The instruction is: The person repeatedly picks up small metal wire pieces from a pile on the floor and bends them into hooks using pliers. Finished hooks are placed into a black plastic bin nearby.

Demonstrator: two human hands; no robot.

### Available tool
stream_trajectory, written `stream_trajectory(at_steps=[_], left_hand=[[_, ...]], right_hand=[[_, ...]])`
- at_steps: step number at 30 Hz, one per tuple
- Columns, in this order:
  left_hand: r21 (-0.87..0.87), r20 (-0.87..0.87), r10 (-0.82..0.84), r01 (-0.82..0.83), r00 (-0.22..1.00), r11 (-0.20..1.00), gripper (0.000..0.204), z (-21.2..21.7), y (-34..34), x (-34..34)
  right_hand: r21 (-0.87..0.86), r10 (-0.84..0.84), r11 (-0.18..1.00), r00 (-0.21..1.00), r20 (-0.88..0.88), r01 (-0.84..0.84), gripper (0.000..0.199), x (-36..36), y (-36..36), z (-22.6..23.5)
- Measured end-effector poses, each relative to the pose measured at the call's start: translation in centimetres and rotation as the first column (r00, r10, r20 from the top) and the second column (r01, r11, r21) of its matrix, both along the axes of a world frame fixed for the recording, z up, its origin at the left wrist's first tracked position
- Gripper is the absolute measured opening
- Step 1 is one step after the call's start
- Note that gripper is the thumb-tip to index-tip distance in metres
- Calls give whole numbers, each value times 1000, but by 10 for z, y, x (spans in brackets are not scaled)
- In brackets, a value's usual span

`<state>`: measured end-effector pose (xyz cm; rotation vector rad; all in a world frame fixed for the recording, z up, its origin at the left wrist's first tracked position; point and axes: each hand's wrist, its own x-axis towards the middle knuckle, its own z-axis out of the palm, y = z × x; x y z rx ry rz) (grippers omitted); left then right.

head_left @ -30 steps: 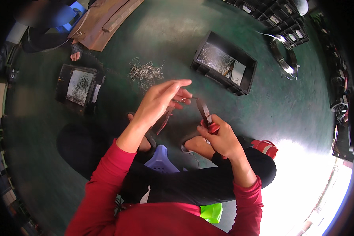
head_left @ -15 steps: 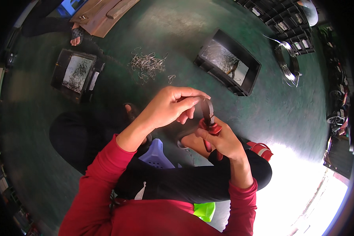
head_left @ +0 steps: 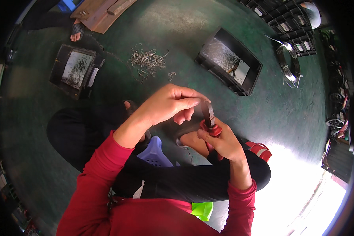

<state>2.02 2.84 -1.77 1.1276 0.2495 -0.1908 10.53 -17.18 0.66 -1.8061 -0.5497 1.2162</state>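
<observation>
My right hand (head_left: 225, 144) is wrapped round the red handles of a pair of pliers (head_left: 209, 122), whose dark metal jaws point up and away from me. At the tip of the jaws, the thumb and forefinger of my left hand (head_left: 165, 103) are pinched together; what they hold is too small to make out. The other left fingers curl loosely underneath. Beyond my hands, a loose pile of bent wire hooks (head_left: 147, 62) lies on the green floor, and a few more hooks (head_left: 171, 76) rest apart from it on its right.
A black crate (head_left: 230, 61) with thin dark pieces inside stands right of the pile; a smaller black bin (head_left: 74, 70) stands left. A wire coil (head_left: 288, 65) lies by stacked crates (head_left: 287, 23). A blue plastic stool (head_left: 155, 152) is near my legs. Another person's foot (head_left: 77, 32) shows far left.
The pliers' handles look closer together in my right hand. My left hand stays pinched at the jaws, nearly in the same place. The view has shifted slightly.
</observation>
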Motion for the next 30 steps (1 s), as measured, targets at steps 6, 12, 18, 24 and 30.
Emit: stream_trajectory(at_steps=[6, 12, 18, 24, 30], left_hand=[[192, 52, -31, 21, 998, 981, 28, 6, -1, -2], [318, 100, 0, -32, 995, 948, 28, 10, -11, -6], [442, 199, 83, -165, 976, 882, 27, 8, -23, -8], [464, 225, 138, -231, 965, 855, 27, 9, -30, -9], [422, 207, 199, -271, 958, 865, 28, 11, -40, -11]], right_hand=[[-53, 13, 999, 959, 283, 2, 30, 1, -5, -8], [-97, -5, 994, 942, 335, 40, 26, 4, -6, -16], [-86, 3, 996, 910, 414, 36, 25, 4, -7, -18], [-49, -35, 996, 864, 503, 70, 23, 1, -6, -22], [-55, -57, 993, 844, 533, 101, 23, -1, -5, -23]])
